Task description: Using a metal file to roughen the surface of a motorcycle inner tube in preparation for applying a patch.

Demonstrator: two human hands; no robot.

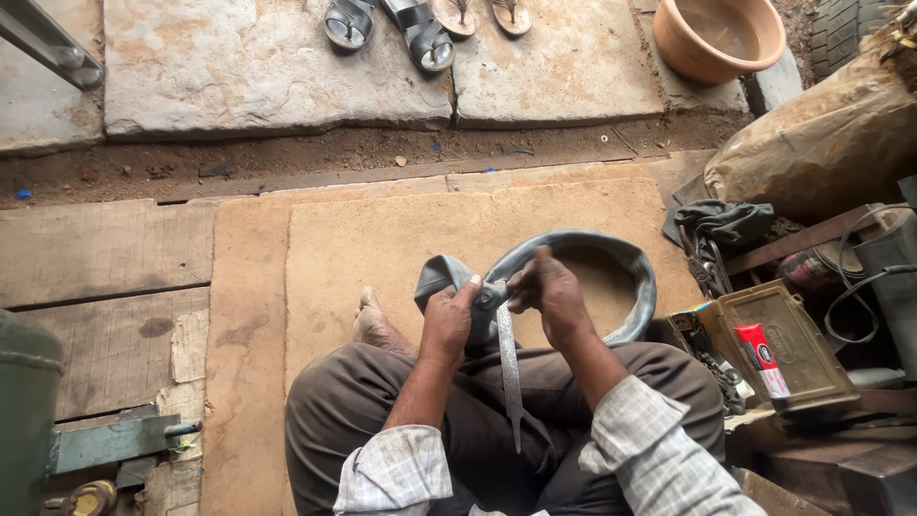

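Note:
I sit cross-legged on a brown mat (382, 239). My left hand (446, 320) grips a folded part of a grey rubber inner tube (621, 263), which loops out to the right over the mat. My right hand (549, 291) holds a long flat metal file (509, 368) against the folded rubber between both hands. The file's blade points down toward my lap. My bare foot (374, 325) shows left of my left hand.
An open metal box (793, 349) with a red and white tube (761, 358) sits at my right, beside cables and a dark rag (726, 222). A sack (821, 143), clay bowl (718, 36), sandals (420, 24) and stone slabs lie ahead. A green metal object (24, 411) stands at the left.

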